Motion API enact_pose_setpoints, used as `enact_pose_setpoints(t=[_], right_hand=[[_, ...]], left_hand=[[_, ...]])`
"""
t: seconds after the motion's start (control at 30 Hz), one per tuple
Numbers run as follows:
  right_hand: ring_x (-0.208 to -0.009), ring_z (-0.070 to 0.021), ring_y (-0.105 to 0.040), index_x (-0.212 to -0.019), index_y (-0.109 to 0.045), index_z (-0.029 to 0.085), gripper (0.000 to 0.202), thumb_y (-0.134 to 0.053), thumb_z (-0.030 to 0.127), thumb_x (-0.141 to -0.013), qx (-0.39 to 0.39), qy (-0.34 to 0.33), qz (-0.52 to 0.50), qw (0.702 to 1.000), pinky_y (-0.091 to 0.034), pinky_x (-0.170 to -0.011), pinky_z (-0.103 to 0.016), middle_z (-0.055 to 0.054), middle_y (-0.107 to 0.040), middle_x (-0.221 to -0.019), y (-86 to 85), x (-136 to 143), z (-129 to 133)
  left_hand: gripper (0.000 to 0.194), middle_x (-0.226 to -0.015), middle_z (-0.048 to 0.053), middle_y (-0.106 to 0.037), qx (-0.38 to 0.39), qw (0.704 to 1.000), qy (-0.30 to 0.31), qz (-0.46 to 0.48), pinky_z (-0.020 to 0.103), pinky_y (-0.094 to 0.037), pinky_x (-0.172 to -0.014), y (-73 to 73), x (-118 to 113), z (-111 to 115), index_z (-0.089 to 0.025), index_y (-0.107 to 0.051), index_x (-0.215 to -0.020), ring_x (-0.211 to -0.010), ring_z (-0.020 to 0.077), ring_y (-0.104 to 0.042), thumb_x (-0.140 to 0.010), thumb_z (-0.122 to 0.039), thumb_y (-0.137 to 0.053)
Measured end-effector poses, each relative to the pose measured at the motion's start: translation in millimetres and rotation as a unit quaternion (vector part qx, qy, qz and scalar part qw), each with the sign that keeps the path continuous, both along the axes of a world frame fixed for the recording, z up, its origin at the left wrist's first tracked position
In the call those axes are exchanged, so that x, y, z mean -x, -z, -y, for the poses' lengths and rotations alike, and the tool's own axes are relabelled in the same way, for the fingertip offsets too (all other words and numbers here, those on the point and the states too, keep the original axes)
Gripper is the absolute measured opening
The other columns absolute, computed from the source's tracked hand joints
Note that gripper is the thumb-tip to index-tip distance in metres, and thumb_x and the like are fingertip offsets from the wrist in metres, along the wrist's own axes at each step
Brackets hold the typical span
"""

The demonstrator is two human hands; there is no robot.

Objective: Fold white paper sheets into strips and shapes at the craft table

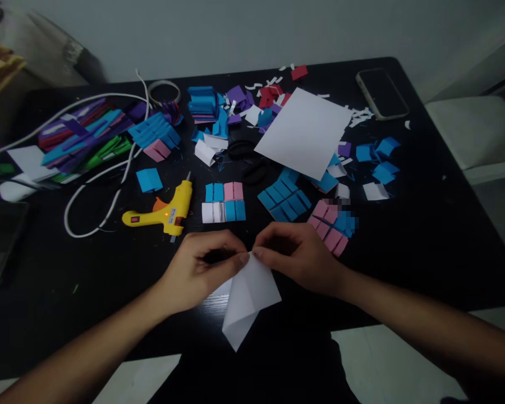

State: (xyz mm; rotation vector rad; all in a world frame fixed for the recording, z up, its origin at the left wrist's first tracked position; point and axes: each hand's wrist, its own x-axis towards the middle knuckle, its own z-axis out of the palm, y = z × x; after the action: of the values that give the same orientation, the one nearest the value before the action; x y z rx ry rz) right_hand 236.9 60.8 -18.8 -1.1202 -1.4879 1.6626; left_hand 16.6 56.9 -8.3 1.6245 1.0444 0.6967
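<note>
A sheet of white paper (252, 294) hangs from my fingers near the table's front edge, creased and curling at its lower end. My left hand (206, 269) pinches its top edge between thumb and forefinger. Right beside it, my right hand (298, 255) pinches the same edge, the fingertips of both hands almost touching. Just beyond my hands lie a block of blue, pink and white folded paper pieces (224, 202), a blue one (284, 197) and a pink and blue one (328, 224).
A yellow glue gun (164, 213) with its light on lies at left, near a looping white cable (67, 216). Behind are black scissors (252, 163), a larger white sheet (305, 132), coloured paper scraps (239, 98), a tape roll (164, 84) and a phone (382, 94).
</note>
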Motion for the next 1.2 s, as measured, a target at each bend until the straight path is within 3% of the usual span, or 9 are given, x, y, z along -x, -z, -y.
enact_pose_setpoints(t=[0.2, 0.7, 0.9, 1.03, 1.2], right_hand=[[-0.071, -0.0122, -0.067, -0.085, -0.074, 0.018, 0.006, -0.077, 0.024, -0.085, 0.008, 0.013, -0.001, 1.000, -0.053, -0.062, -0.022, 0.000, -0.073, -0.079, 2.1, -1.8, -5.2], [-0.069, -0.0142, -0.066, -0.081, -0.073, 0.017, 0.005, -0.075, 0.022, -0.081, 0.015, -0.039, 0.045, 0.998, -0.051, -0.062, -0.025, -0.001, -0.072, -0.076, -1.1, -1.2, -4.4], [-0.066, -0.0136, -0.064, -0.080, -0.071, 0.017, 0.008, -0.074, 0.024, -0.082, 0.029, -0.003, 0.032, 0.999, -0.050, -0.060, -0.025, 0.000, -0.069, -0.072, -3.0, -5.2, -8.5], [-0.072, -0.0149, -0.067, -0.088, -0.074, 0.018, 0.011, -0.075, 0.028, -0.085, 0.022, -0.046, 0.033, 0.998, -0.052, -0.063, -0.026, -0.002, -0.072, -0.081, -3.4, -2.7, -4.0], [-0.069, -0.0132, -0.063, -0.085, -0.074, 0.018, 0.008, -0.073, 0.026, -0.086, 0.024, -0.063, 0.041, 0.997, -0.049, -0.060, -0.024, 0.000, -0.070, -0.076, -2.5, -1.3, -2.5]], left_hand=[[0.012, -0.071, -0.001, -0.070, 0.034, 0.999, -0.013, 0.012, 0.019, -0.046, -0.055, 1.0, 3.2, -0.3, -0.017, -0.073, -0.082, -0.062, 0.0093, -0.060, -0.092, -0.020, -0.069], [0.008, -0.074, -0.001, -0.072, 0.054, 0.998, 0.018, -0.004, 0.019, -0.046, -0.058, 2.7, 1.3, -0.2, -0.017, -0.072, -0.084, -0.065, 0.0102, -0.061, -0.090, -0.018, -0.066], [0.008, -0.073, 0.000, -0.070, 0.085, 0.996, 0.005, 0.004, 0.019, -0.045, -0.058, 4.0, 4.2, -3.1, -0.016, -0.073, -0.084, -0.065, 0.0098, -0.060, -0.089, -0.019, -0.068], [0.008, -0.074, 0.000, -0.071, 0.092, 0.996, 0.011, 0.016, 0.020, -0.046, -0.058, 4.2, 3.1, -2.5, -0.016, -0.073, -0.086, -0.066, 0.0101, -0.060, -0.090, -0.020, -0.068], [0.010, -0.070, 0.000, -0.067, 0.105, 0.994, 0.024, 0.019, 0.020, -0.042, -0.053, 2.1, 3.6, -4.4, -0.015, -0.073, -0.084, -0.061, 0.0094, -0.056, -0.089, -0.021, -0.068]])
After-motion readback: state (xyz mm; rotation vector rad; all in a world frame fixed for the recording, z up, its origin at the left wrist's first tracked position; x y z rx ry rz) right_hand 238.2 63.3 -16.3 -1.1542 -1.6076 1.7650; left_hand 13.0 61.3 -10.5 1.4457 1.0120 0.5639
